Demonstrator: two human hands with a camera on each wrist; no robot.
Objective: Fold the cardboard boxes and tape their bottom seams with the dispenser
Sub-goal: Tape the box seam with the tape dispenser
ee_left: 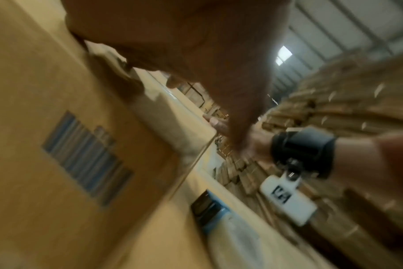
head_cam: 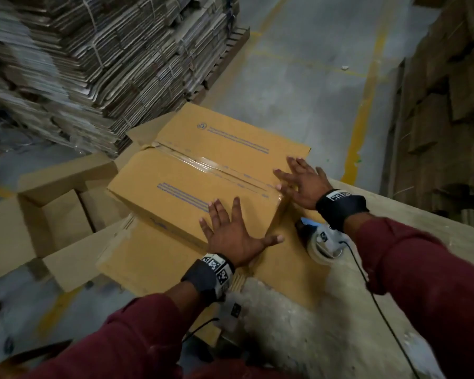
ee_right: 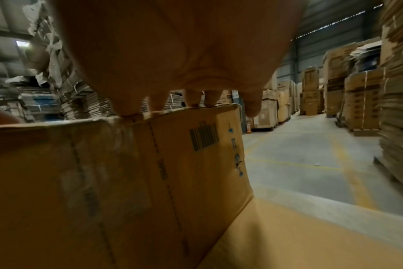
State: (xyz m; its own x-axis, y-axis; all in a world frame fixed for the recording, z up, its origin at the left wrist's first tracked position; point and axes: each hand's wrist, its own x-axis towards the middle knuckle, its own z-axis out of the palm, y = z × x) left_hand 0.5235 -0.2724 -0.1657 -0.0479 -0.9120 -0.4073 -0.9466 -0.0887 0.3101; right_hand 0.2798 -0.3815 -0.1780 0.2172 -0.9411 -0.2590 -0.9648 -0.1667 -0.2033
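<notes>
A folded cardboard box (head_cam: 203,176), its seam covered by clear tape (head_cam: 203,163), sits on a flat cardboard sheet (head_cam: 148,258) at the counter (head_cam: 394,269) edge. The left hand (head_cam: 234,235) and right hand (head_cam: 302,183) rest flat on it, fingers spread, gripping nothing. The tape dispenser (head_cam: 322,243) lies beside the box, partly hidden under the right wrist. Open boxes (head_cam: 52,214) crowd the floor; bundled flat cartons (head_cam: 99,50) rise behind, blurred.

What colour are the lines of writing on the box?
Blue, printed on the brown cardboard box; the head view shows it best.
</notes>
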